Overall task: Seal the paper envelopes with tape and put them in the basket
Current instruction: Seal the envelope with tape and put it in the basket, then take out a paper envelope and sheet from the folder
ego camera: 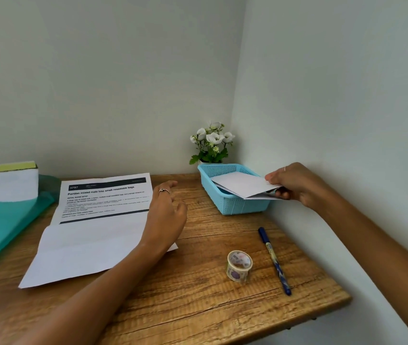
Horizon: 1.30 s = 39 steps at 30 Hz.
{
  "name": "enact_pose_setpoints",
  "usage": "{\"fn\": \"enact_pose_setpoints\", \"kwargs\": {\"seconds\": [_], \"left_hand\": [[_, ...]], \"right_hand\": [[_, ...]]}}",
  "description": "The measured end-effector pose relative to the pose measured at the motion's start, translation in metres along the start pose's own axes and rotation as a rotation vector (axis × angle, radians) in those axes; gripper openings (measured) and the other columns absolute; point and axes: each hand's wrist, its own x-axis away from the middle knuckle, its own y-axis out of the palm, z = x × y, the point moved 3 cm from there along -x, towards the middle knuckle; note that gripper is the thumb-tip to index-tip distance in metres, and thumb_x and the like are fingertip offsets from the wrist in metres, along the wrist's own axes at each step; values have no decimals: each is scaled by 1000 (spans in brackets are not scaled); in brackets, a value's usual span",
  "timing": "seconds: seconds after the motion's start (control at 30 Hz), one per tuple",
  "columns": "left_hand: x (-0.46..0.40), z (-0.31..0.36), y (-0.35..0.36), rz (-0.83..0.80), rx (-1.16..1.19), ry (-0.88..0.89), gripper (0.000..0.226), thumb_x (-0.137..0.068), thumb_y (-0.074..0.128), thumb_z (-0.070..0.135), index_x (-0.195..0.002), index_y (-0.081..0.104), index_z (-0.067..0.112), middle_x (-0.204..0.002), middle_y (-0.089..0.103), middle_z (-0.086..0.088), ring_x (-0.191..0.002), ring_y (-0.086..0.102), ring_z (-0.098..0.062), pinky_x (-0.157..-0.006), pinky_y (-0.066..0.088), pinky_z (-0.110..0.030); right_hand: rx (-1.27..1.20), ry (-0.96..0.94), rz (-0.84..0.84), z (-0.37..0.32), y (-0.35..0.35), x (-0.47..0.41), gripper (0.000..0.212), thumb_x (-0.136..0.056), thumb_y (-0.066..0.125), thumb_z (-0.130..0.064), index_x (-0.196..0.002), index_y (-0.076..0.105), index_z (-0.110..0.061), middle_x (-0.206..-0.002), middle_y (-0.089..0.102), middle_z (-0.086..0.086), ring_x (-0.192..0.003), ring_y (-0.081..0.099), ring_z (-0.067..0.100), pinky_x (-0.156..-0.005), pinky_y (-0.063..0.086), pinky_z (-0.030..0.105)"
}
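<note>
A blue perforated basket (pixel 232 206) stands at the back right corner of the wooden table. My right hand (pixel 294 185) pinches the right end of a white paper envelope (pixel 241 184), which lies tilted over the basket's rim. Another white sheet shows under it inside the basket. My left hand (pixel 166 212) hovers with relaxed fingers over the right edge of a printed paper sheet (pixel 93 227), holding nothing. A roll of patterned tape (pixel 239 265) stands on the table near the front.
A blue pen (pixel 275 261) lies to the right of the tape. White flowers in a pot (pixel 211 143) stand behind the basket in the wall corner. Teal fabric (pixel 1 220) and a yellow-topped box (pixel 15 166) sit at the left. The wall runs close along the right.
</note>
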Motion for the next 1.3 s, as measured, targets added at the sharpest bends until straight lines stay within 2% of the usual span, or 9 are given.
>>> {"fn": "enact_pose_setpoints", "kwargs": {"seconds": [0.13,0.27,0.43,0.57,0.73,0.83,0.93,1.17,1.3], "left_hand": [[1,-1,0,-12,-3,-3,45,-91,54,9,-133,41,17,-141,37,-3,-115,49,-14,-85,44,-21],[0,-2,2,-14,-32,22,44,-92,54,9,-133,41,16,-140,39,-3,-88,49,-2,-70,39,-10],[0,-1,2,-6,-45,23,45,-92,55,11,-134,40,17,-140,38,-1,-73,44,10,-58,32,-1],[-3,2,-7,11,-17,8,47,-92,54,12,-137,38,14,-140,38,-4,-98,51,-3,-79,42,-13],[-10,-4,-38,69,72,-51,45,-91,54,8,-135,42,14,-138,43,-3,-120,48,-17,-95,44,-30],[-18,-6,-67,115,49,-85,43,-92,54,7,-133,44,13,-136,48,-4,-120,50,-20,-94,41,-27],[-26,-20,-112,214,25,-165,41,-91,54,6,-131,46,11,-133,51,-5,-117,50,-22,-94,39,-27],[-17,-73,-170,324,24,-408,23,-89,51,9,-112,54,12,-106,60,-9,-99,56,-29,-87,50,-44],[-18,-104,-173,235,30,-572,28,-90,53,14,-117,52,9,-113,62,-11,-101,60,-30,-87,53,-43]], "right_hand": [[213,-138,66,-3,5,-1,23,-92,53,-12,-110,65,-4,-82,63,11,-51,46,13,-45,37,21],[387,-273,120,-6,9,-2,27,-92,52,-17,-114,67,-10,-112,67,10,-68,54,14,-55,43,23],[489,-284,137,-5,10,-2,25,-91,51,-15,-106,71,-13,-119,66,11,-84,59,20,-67,47,28],[551,-304,168,-5,8,-1,25,-90,55,-21,-112,67,-15,-122,64,12,-96,60,24,-72,46,27],[564,-624,257,-40,22,23,36,-90,58,-26,-124,58,-16,-126,52,13,-120,47,31,-98,36,32],[471,-788,236,-67,40,43,33,-90,58,-25,-122,59,-17,-124,52,8,-120,46,24,-97,33,27],[323,-856,120,-95,76,56,28,-89,60,-25,-115,64,-17,-110,58,1,-102,52,11,-85,36,17],[-79,-590,-155,-122,159,50,19,-87,60,-25,-104,65,-17,-95,63,-2,-89,56,12,-69,43,23],[-221,-363,-194,-104,206,34,21,-87,55,-14,-103,61,-3,-91,58,7,-75,50,13,-62,43,27]]}}
